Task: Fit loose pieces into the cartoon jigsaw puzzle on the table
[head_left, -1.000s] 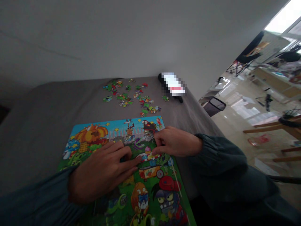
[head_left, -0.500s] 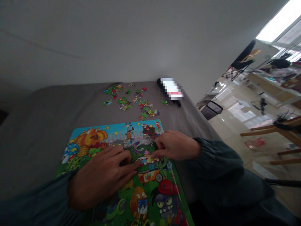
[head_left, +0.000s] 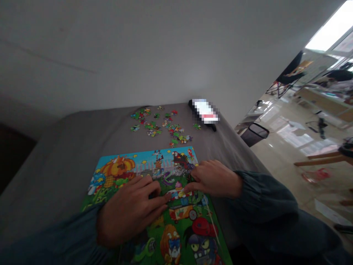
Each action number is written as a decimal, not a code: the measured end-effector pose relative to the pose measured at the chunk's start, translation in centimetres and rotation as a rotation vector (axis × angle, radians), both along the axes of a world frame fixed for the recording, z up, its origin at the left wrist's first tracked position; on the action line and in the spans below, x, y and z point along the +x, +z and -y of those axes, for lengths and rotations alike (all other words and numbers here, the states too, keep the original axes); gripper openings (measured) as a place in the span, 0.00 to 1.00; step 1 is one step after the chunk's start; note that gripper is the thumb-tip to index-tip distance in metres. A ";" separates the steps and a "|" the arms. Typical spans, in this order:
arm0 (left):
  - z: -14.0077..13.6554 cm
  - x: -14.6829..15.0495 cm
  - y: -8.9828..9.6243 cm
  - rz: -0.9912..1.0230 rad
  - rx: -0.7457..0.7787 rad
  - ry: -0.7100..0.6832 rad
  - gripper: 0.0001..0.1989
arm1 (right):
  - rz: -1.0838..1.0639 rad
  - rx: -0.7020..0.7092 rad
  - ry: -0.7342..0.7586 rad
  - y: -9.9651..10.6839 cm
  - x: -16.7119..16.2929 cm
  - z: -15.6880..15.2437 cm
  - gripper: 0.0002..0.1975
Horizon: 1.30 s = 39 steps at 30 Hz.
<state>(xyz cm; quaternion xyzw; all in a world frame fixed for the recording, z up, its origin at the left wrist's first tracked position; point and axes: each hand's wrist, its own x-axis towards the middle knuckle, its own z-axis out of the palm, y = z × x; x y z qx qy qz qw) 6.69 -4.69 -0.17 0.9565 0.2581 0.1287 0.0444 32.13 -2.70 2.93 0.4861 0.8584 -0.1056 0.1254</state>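
**Green cartoon jigsaw pinned flat beneath two hands**

Green and busy with cartoon plants and zombies, the jigsaw puzzle (head_left: 154, 206) lies directly under both hands on the grey-covered table (head_left: 55, 154), its long axis running away from the person toward the wall. The left hand (head_left: 131, 208) rests palm down with fingers spread and nearly flat, pressing on the picture and gripping nothing that shows. The right hand (head_left: 216, 179) is loosely curled, its fingertips (head_left: 190, 189) touching the puzzle just beside the left hand's; whether a piece sits under them cannot be told. The two sets of fingertips nearly meet over the puzzle's middle, and the right hand is slightly farther forward. Well beyond both hands lie scattered loose pieces (head_left: 162, 127), with a dark object (head_left: 205, 114) past them toward the right.
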 end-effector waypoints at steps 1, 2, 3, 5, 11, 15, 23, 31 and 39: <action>0.0 0.0 0.0 -0.005 -0.002 0.001 0.10 | -0.007 -0.006 0.005 0.0 0.0 -0.1 0.34; 0.1 0.0 0.0 -0.010 -0.004 0.004 0.09 | -0.016 -0.013 0.012 0.0 0.0 -0.1 0.33; 0.1 0.0 0.0 -0.013 -0.004 0.005 0.09 | -0.026 -0.023 0.019 0.0 0.1 -0.2 0.32; 0.1 0.0 0.1 -0.012 0.003 0.010 0.09 | -0.047 -0.051 0.025 0.0 0.2 -0.5 0.31; 0.3 0.1 0.4 -0.019 -0.004 0.012 0.11 | -0.127 -0.099 -0.008 -0.3 0.4 -0.6 0.27; 0.5 0.0 0.6 -0.035 -0.002 0.031 0.11 | -0.178 -0.117 -0.044 -0.6 0.3 -0.6 0.24; 0.8 0.0 0.5 -0.069 0.008 0.058 0.12 | -0.250 -0.142 -0.075 -1.3 0.3 -0.8 0.25; 1.4 0.1 1.3 -0.157 -0.030 0.076 0.15 | -0.508 -0.099 0.086 -1.0 0.1 -1.9 0.22; 2.2 -0.2 1.2 -0.170 -0.095 0.159 0.15 | -0.678 0.126 0.024 -2.1 0.0 -5.0 0.17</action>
